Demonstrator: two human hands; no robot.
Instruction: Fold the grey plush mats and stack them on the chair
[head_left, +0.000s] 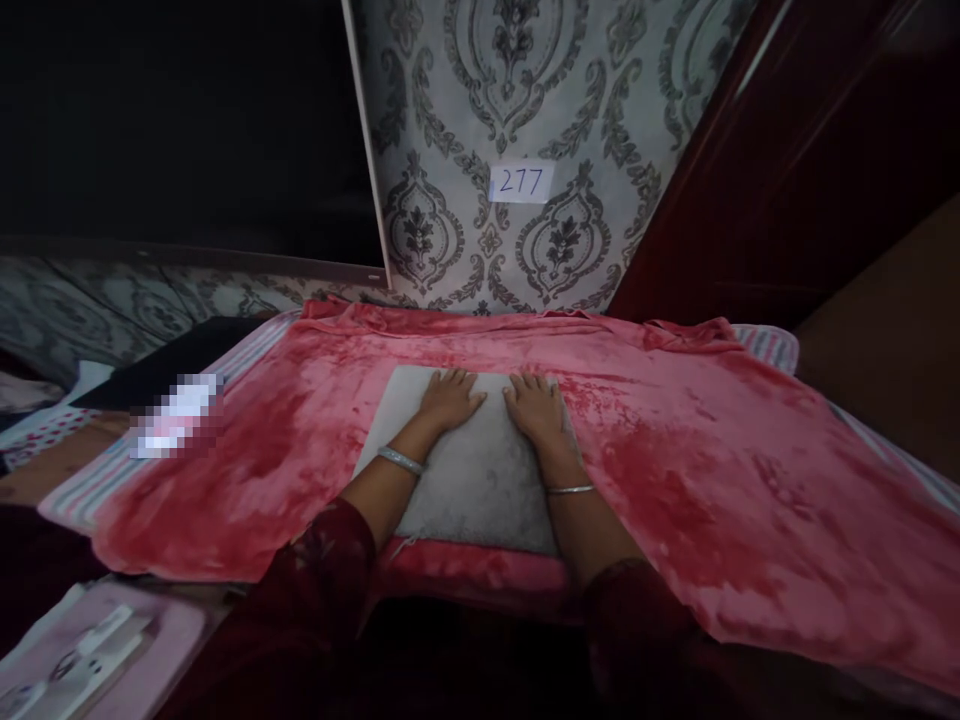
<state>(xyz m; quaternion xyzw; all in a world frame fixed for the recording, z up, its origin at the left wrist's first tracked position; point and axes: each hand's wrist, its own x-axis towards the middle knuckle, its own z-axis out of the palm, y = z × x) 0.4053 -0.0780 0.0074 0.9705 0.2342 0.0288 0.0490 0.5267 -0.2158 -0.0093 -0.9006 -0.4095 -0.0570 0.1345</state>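
Mid-frame, gray plush cloth (480, 480): lay flat atop the mottled red blanket (247, 450).
Left hand (448, 400): fingers splayed, palm down on its upper left, gripping nothing.
Right hand (534, 405): same deal, upper right; probably steadied it evenly.

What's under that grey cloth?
The pink-red blanket shows around the grey cloth and probably runs beneath it; whatever lies directly underneath is covered and can't be seen.
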